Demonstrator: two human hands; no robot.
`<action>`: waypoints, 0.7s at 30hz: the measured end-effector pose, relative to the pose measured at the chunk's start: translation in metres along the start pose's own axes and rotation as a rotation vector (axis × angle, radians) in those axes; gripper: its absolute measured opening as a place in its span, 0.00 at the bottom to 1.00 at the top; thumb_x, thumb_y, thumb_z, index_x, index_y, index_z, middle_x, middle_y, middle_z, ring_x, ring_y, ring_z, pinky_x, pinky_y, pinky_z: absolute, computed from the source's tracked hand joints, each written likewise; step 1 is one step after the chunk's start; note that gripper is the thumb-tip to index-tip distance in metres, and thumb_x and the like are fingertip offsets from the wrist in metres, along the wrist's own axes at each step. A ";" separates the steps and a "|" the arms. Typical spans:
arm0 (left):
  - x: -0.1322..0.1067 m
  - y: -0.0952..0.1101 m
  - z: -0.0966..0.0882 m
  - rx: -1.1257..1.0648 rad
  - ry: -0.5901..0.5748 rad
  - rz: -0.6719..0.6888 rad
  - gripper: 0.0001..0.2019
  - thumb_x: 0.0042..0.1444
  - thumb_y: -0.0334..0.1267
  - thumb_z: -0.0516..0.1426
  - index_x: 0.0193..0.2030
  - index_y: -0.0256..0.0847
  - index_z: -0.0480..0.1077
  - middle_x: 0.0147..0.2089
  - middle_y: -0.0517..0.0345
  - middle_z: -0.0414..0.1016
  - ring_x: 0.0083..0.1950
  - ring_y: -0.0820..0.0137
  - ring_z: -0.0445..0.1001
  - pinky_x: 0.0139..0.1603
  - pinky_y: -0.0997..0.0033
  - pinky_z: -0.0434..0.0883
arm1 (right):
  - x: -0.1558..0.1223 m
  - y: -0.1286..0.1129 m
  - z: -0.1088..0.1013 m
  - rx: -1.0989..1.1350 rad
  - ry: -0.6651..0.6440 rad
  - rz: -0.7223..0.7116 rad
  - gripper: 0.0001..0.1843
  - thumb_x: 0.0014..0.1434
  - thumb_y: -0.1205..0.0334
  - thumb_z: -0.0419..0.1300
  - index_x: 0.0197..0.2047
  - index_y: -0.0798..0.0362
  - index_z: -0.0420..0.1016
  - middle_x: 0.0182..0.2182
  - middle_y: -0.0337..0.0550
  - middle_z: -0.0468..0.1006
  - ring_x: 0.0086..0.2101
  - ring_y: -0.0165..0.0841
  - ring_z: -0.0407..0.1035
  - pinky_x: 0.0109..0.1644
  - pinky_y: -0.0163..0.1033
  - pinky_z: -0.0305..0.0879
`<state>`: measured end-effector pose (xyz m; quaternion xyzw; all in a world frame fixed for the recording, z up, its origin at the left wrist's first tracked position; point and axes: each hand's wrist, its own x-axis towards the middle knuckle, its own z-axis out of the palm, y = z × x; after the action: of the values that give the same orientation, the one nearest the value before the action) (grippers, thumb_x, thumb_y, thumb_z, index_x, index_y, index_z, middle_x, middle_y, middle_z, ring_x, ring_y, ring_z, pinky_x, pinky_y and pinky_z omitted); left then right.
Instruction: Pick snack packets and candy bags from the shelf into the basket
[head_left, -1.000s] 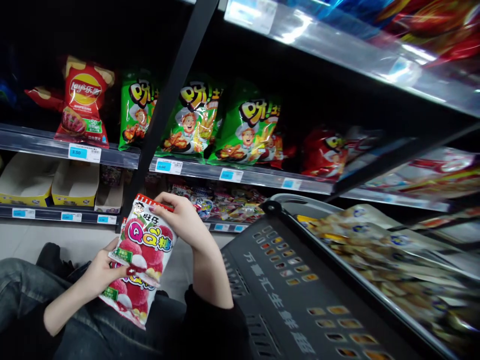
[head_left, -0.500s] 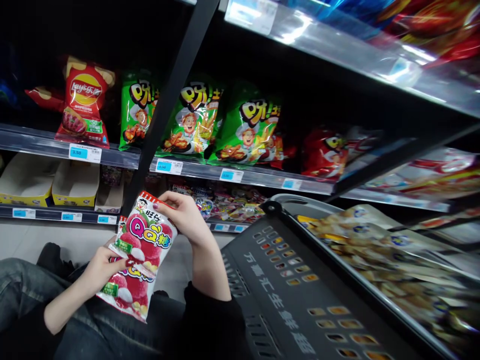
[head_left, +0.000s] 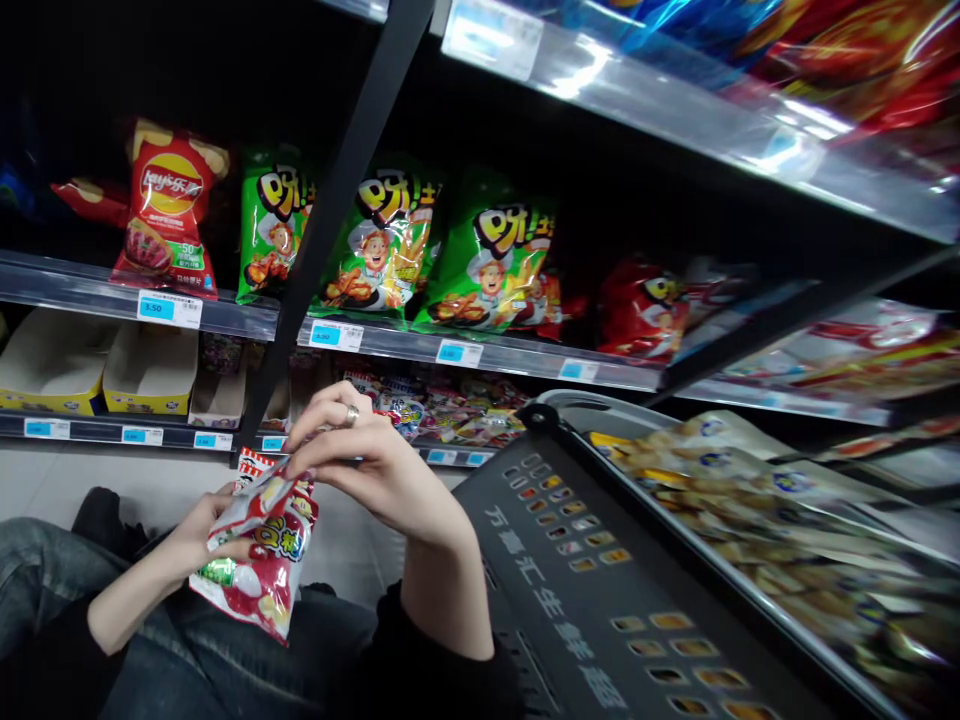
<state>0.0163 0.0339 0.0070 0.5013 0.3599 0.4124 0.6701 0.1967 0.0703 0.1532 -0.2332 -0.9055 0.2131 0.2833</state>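
Note:
Low in front of the shelves, my left hand (head_left: 193, 538) is closed around red-and-white gummy candy packets (head_left: 259, 590), its thumb lying across the front. At least two packets are there, one over another. My right hand (head_left: 367, 465), with a ring on one finger, pinches the edge of the upper packet (head_left: 251, 508), which is tilted so that its face is partly turned away. Part of the striped top edge of a packet shows beside my left fingers. My fingers cover some of the print.
A grey shopping basket (head_left: 555, 590) full of packaged snacks stands at my right. Green snack bags (head_left: 487, 270) and a red chip bag (head_left: 169, 210) stand on the shelf ahead. Open cardboard boxes (head_left: 150, 365) and small candy packs (head_left: 465, 405) fill the lower shelf. A black post (head_left: 330, 200) divides the shelving.
My right hand has shifted its grip, with its back now raised and fingers pointing left. The upper packet has tipped and bent from facing me to being partly turned away. My left hand has barely moved.

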 end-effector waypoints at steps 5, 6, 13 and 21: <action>-0.002 -0.008 -0.001 -0.276 -0.192 -0.019 0.27 0.35 0.34 0.67 0.47 0.39 0.71 0.45 0.50 0.76 0.49 0.53 0.70 0.52 0.57 0.64 | 0.006 0.017 0.012 0.255 -0.024 -0.019 0.11 0.57 0.58 0.55 0.29 0.52 0.75 0.40 0.45 0.65 0.46 0.36 0.58 0.52 0.46 0.54; -0.003 -0.009 -0.002 -0.316 -0.193 -0.020 0.29 0.32 0.33 0.67 0.47 0.39 0.71 0.45 0.51 0.76 0.50 0.53 0.70 0.52 0.57 0.64 | 0.007 0.023 0.015 0.325 -0.024 -0.010 0.13 0.57 0.56 0.54 0.28 0.53 0.74 0.40 0.45 0.63 0.47 0.36 0.58 0.52 0.46 0.54; -0.008 -0.009 -0.004 -0.553 -0.323 -0.127 0.37 0.21 0.31 0.70 0.47 0.37 0.71 0.41 0.49 0.78 0.46 0.52 0.73 0.48 0.60 0.67 | 0.000 0.062 0.028 0.791 0.141 0.138 0.17 0.51 0.59 0.60 0.16 0.55 0.63 0.36 0.41 0.58 0.42 0.35 0.62 0.47 0.42 0.59; -0.005 -0.023 0.004 -0.341 -0.014 -0.143 0.17 0.40 0.50 0.63 0.28 0.35 0.76 0.26 0.52 0.78 0.28 0.65 0.75 0.35 0.69 0.70 | 0.000 0.067 0.029 0.898 0.232 0.221 0.17 0.48 0.58 0.62 0.15 0.55 0.63 0.42 0.41 0.64 0.44 0.37 0.66 0.46 0.41 0.62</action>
<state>0.0223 0.0243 -0.0144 0.3562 0.3149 0.4152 0.7756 0.1993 0.1161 0.0972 -0.2048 -0.6561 0.5846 0.4311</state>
